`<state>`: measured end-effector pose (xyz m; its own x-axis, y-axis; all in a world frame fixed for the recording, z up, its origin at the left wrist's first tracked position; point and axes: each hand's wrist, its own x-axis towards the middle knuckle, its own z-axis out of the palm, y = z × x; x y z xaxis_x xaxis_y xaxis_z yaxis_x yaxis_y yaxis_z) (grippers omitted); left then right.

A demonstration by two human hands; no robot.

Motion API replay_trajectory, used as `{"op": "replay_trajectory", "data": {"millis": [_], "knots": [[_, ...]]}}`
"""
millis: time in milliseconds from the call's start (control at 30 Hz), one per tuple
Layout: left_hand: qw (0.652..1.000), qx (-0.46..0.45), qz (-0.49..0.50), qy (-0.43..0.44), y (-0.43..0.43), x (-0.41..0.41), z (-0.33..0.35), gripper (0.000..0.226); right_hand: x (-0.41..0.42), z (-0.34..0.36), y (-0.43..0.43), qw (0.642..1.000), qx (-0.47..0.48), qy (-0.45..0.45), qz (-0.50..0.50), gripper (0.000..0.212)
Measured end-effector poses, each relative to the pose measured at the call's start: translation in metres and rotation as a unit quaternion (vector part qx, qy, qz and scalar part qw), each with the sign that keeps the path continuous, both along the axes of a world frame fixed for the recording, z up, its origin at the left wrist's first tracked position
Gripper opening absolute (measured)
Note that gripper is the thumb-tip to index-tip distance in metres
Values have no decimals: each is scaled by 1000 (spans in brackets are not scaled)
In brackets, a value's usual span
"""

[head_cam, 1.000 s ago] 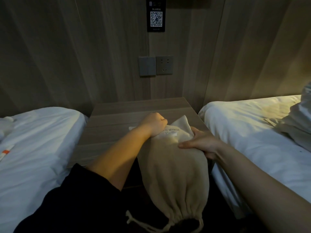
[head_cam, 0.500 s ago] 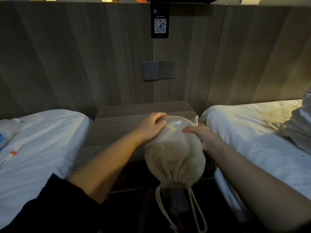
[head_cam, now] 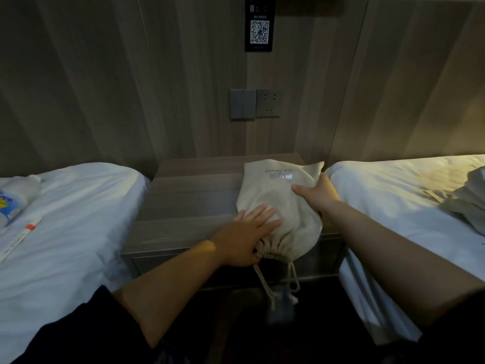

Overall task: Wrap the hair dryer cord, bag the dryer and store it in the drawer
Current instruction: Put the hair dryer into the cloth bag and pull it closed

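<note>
A beige drawstring bag (head_cam: 275,195) lies on the right half of the wooden nightstand (head_cam: 189,195), its gathered neck at the front edge and its cords (head_cam: 278,285) hanging down over the drawer front (head_cam: 168,261). The hair dryer is hidden inside the bag. My left hand (head_cam: 245,236) rests flat with fingers spread on the bag's near end, thumb by the gathered neck. My right hand (head_cam: 315,191) grips the bag's far right side, pinching the cloth.
White beds flank the nightstand, the left bed (head_cam: 65,219) with a bottle (head_cam: 15,195) and a thin strip (head_cam: 21,237), the right bed (head_cam: 393,195) with crumpled linen (head_cam: 469,203). A switch and socket (head_cam: 256,103) and a QR sign (head_cam: 259,30) sit on the wood wall.
The bag has gone from being held above the nightstand front to lying on its top. My left hand has shifted from the bag's far end to its near end.
</note>
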<state>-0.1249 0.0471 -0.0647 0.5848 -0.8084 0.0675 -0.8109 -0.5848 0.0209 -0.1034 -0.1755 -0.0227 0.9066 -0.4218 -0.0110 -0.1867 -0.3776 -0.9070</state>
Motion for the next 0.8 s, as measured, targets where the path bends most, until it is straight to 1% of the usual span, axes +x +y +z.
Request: {"op": "replay_trajectory", "data": {"millis": [67,100,133,200,233,267,333,400,433,467,500,567,600,633,700,767,800], "knots": [[1000,-14,-4,0,-2,2,-4,86,-10,-6,-2,990,-140,-2,-10,88],[1000,-18,-7,-1,-3,3,-4,85,-20,-8,-1,979,-204,-29,-6,84],[1000,-21,-11,-2,-3,5,-5,86,-33,-9,2,964,-255,-76,12,75],[999,-34,-20,-1,-2,6,-6,86,-62,-13,9,932,-311,-167,87,52],[999,-42,-23,3,-2,6,-6,85,-76,-16,13,921,-319,-183,131,45],[999,-46,-22,13,-1,6,-4,83,-89,-21,16,909,-333,-184,169,45],[999,-37,-8,26,-2,6,-2,82,-106,-36,20,883,-387,-164,208,63],[999,-22,-1,29,-2,3,1,82,-116,-55,24,838,-483,-125,220,81],[999,-25,-1,36,-2,2,1,80,-118,-62,26,813,-528,-108,220,85],[998,-40,4,48,-1,1,0,78,-117,-67,27,796,-558,-101,214,85],[996,-65,14,66,1,1,0,74,-114,-71,25,789,-568,-110,204,82],[988,-116,41,96,4,0,1,63,-106,-74,19,804,-546,-137,193,66],[985,-130,49,100,4,0,1,57,-102,-72,16,822,-514,-152,191,53],[983,-140,56,100,2,-1,2,49,-100,-68,13,847,-472,-161,185,41],[975,-178,79,109,-2,-2,6,36,-97,-55,11,899,-372,-143,181,23],[951,-246,111,148,-7,-3,15,29,-95,-39,9,934,-290,-130,164,6],[934,-287,123,173,-10,-3,20,25,-92,-31,8,946,-255,-135,147,7]]}}
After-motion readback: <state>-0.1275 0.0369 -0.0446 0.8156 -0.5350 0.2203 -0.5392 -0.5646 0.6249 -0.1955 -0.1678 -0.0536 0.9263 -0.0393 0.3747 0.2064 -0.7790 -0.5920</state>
